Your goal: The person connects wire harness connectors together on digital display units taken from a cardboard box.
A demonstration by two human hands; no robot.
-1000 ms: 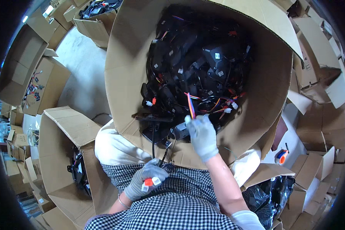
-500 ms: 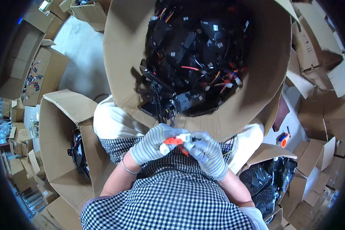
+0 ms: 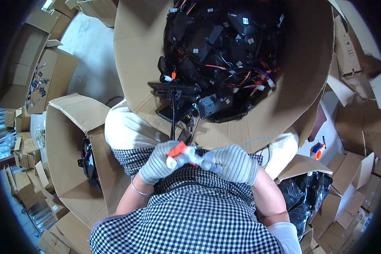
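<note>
My left hand [image 3: 157,164], in a striped grey glove, is closed on plastic wire connectors in front of my lap. A red connector [image 3: 177,149] sticks up from its fingers, and a white connector [image 3: 171,162] shows just below. My right hand [image 3: 236,164], gloved the same way, is pinched beside them; motion smears its fingertips, and what they hold is hidden. Between the hands is a blurred white piece [image 3: 190,151]. Black cables [image 3: 173,116] run from the big carton down toward my left hand.
The big open carton [image 3: 300,91] in front holds a heap of black plastic units [image 3: 213,106] with coloured wires. Another carton [image 3: 72,188] stands left; one with black plastic wrap [image 3: 293,195] is at right. An orange tape roll [image 3: 318,151] lies beyond it.
My right hand has drawn slightly right and turned, its fingers now pointing left. The red connector has shifted left and tilted upward with my left hand. The view has moved a little.
</note>
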